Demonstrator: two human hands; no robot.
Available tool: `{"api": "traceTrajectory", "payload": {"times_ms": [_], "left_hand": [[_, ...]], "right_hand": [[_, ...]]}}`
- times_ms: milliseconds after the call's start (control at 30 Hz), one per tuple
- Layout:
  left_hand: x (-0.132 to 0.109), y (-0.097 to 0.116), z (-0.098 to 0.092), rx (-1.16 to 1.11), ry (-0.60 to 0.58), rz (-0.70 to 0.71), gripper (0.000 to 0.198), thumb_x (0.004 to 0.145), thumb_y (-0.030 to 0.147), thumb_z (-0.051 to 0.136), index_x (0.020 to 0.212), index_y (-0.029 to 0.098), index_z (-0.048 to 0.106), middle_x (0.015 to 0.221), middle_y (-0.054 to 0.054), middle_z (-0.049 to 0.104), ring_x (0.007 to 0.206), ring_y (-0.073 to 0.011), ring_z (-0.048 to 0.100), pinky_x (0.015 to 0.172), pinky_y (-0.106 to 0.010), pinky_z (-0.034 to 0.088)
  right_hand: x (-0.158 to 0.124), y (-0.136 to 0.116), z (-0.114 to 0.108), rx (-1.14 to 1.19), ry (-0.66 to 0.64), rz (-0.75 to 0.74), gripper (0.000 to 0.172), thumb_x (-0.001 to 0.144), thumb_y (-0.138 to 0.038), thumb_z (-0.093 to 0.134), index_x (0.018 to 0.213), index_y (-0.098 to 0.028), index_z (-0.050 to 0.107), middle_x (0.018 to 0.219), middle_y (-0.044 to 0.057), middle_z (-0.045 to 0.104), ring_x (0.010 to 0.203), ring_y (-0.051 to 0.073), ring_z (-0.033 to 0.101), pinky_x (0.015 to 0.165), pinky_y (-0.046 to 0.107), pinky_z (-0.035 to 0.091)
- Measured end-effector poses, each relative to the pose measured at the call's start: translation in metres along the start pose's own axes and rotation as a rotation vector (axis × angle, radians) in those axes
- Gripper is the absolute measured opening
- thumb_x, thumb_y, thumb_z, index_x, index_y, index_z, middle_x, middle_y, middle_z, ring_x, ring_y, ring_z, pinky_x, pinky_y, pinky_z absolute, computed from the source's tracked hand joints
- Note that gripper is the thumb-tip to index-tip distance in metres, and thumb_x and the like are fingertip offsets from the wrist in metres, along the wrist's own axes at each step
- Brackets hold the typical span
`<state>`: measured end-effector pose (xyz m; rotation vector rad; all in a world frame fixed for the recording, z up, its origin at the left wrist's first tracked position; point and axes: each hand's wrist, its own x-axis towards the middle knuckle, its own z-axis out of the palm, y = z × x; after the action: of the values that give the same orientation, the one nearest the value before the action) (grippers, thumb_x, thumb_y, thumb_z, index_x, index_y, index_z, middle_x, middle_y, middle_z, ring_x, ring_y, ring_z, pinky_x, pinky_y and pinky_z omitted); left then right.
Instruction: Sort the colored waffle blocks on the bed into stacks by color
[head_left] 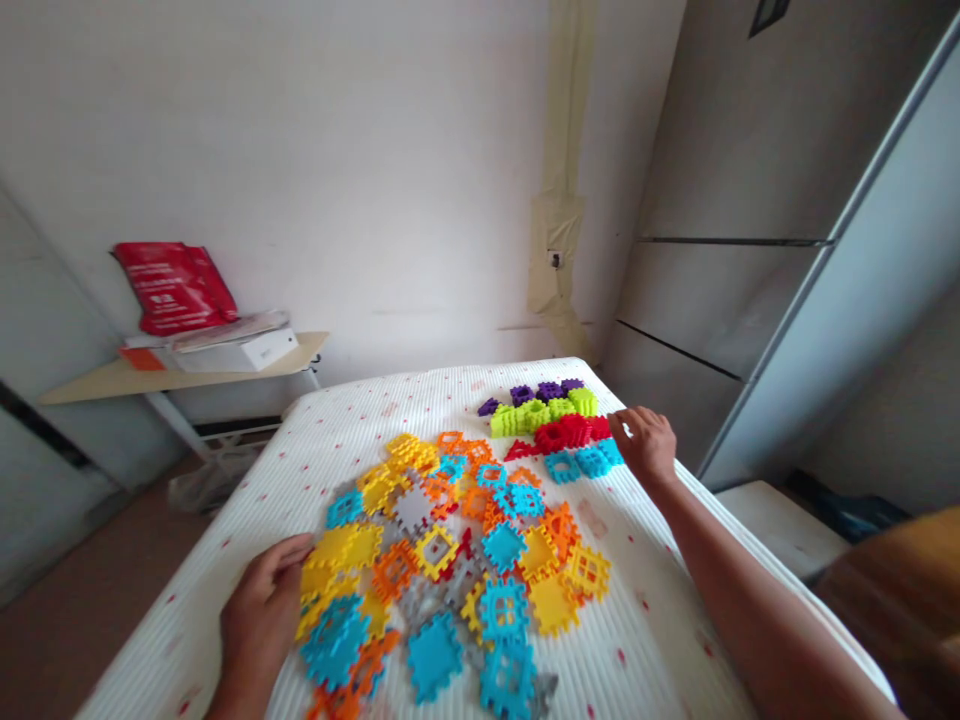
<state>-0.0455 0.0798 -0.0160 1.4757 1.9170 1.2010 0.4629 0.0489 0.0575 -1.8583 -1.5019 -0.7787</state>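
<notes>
A loose pile of flat plastic interlocking tiles (450,545) in yellow, orange, blue, grey and red lies on a white bed (660,620). Farther back lie sorted rows: purple tiles (536,391), green tiles (536,414), red tiles (568,433) and blue tiles (583,463). My right hand (645,445) reaches out beside the red row, fingers curled and pinched at the end red tile. At the pile's left edge rests my left hand (262,610), its fingers bent onto a yellow tile (330,560).
A low wooden shelf (180,375) at the back left carries a white box and a red bag (174,285). A grey wardrobe (757,300) stands on the right. Bare floor (82,600) runs along the bed's left side.
</notes>
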Motion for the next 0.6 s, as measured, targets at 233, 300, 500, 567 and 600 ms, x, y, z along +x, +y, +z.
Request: {"api": "traceTrajectory", "payload": {"times_ms": [233,300,500,567,600], "left_hand": [[-0.003,-0.003,-0.001,0.009,0.135,0.043,0.034,0.069,0.029,0.045,0.096,0.019,0.063,0.089,-0.005,0.069,0.084,-0.0200,0.063,0.080,-0.032,0.049],[-0.006,-0.003,-0.003,0.017,0.147,0.036,0.034,0.069,0.029,0.046,0.096,0.019,0.064,0.087,-0.004,0.069,0.083,-0.0200,0.064,0.079,-0.031,0.050],[-0.013,-0.004,-0.004,0.023,0.121,0.018,0.034,0.068,0.028,0.047,0.096,0.019,0.064,0.087,-0.004,0.069,0.082,-0.0195,0.063,0.079,-0.030,0.049],[-0.014,-0.001,-0.003,0.040,0.123,0.015,0.034,0.068,0.028,0.046,0.096,0.019,0.063,0.091,-0.005,0.068,0.083,-0.0197,0.063,0.080,-0.031,0.049],[-0.015,0.001,-0.003,0.051,0.126,0.019,0.034,0.068,0.028,0.045,0.096,0.019,0.063,0.093,-0.005,0.068,0.084,-0.0198,0.063,0.081,-0.031,0.049]], "right_hand": [[-0.054,-0.007,-0.013,0.351,-0.131,-0.167,0.030,0.090,-0.037,0.044,0.080,-0.017,0.064,0.072,0.004,0.064,0.059,0.012,0.056,0.059,0.024,0.040],[-0.069,-0.013,-0.016,0.418,-0.287,-0.126,0.033,0.089,-0.042,0.043,0.093,-0.018,0.064,0.078,0.004,0.065,0.055,0.011,0.056,0.053,0.023,0.042],[-0.098,-0.040,-0.027,0.423,-0.528,-0.201,0.042,0.089,-0.047,0.042,0.115,-0.019,0.059,0.112,0.011,0.062,0.099,0.022,0.058,0.083,0.037,0.048],[-0.101,-0.052,-0.030,0.375,-0.551,-0.231,0.044,0.089,-0.048,0.041,0.118,-0.020,0.058,0.119,0.012,0.059,0.108,0.026,0.053,0.087,0.043,0.045],[-0.102,-0.059,-0.030,0.355,-0.553,-0.235,0.046,0.089,-0.049,0.041,0.121,-0.020,0.056,0.123,0.013,0.057,0.111,0.027,0.051,0.088,0.045,0.044]]}}
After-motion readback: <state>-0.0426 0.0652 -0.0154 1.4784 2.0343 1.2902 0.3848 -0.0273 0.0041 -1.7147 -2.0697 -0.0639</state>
